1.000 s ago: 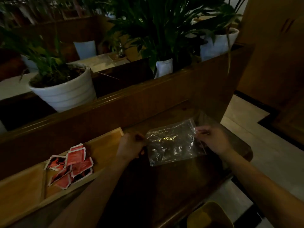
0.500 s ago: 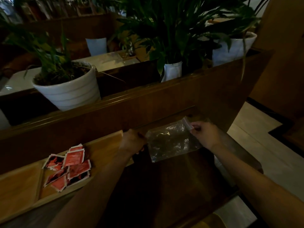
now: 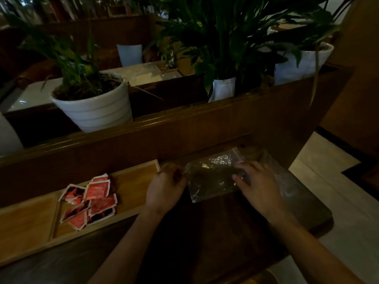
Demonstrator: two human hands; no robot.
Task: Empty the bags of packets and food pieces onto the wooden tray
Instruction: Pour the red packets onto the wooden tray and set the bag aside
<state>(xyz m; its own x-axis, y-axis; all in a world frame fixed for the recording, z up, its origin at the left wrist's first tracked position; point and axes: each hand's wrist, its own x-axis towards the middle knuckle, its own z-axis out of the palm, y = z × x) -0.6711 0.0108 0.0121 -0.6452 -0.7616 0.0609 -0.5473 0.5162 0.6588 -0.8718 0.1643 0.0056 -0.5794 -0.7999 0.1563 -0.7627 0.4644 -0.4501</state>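
A clear plastic bag (image 3: 211,177) lies on the dark wooden table, just right of the wooden tray (image 3: 133,177). My left hand (image 3: 166,189) pinches the bag's left edge. My right hand (image 3: 256,185) rests on the bag's right part, fingers spread and pressing it flat. Whether anything is inside the bag cannot be told in the dim light. Several red and white packets (image 3: 90,199) lie heaped in the tray's middle compartment. A second clear bag (image 3: 287,181) seems to lie under and right of my right hand.
A raised wooden ledge (image 3: 184,124) runs behind the table, with white plant pots (image 3: 96,107) and leafy plants (image 3: 225,37) beyond it. The table's rounded right end (image 3: 324,220) drops to a pale tiled floor (image 3: 348,201). The tray's left compartment (image 3: 24,226) holds nothing.
The bag has come down from being held up and stretched between both hands to lying on the table. My right hand let go of its corner and now lies flat on it.
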